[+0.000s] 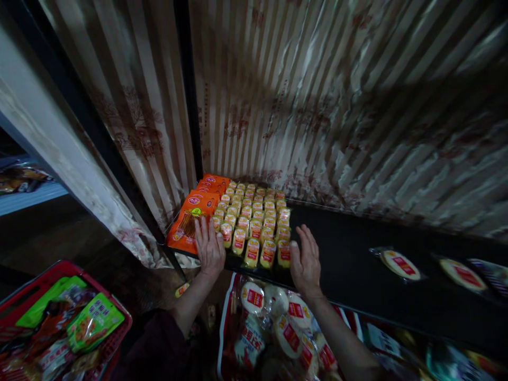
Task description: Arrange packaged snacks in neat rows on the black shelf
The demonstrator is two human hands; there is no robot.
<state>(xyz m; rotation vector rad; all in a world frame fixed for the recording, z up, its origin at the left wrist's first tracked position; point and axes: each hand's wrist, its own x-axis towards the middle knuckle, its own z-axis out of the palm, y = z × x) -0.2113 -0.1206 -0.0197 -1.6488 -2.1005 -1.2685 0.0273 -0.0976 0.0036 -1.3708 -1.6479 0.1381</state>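
On a black shelf [337,238] several small wrapped cakes [252,253] with red and yellow labels stand in tight rows. My left hand [209,248] is at the front left of these rows, fingers stretched out, over the edge of an orange snack packet [186,222]. More orange packets lie behind that one in a stack. At the right end of the rows my right hand [306,259] is held upright with its palm toward the cakes. Its fingers are extended and it grips nothing; whether it touches the last cake I cannot tell.
Round wrapped cakes [400,264] lie farther right on the shelf. Below stands an open box [224,328] of round packaged cakes. A red basket [63,264] with green and other packets is at lower left. A dark post [190,90] and striped sheeting [317,106] rise behind.
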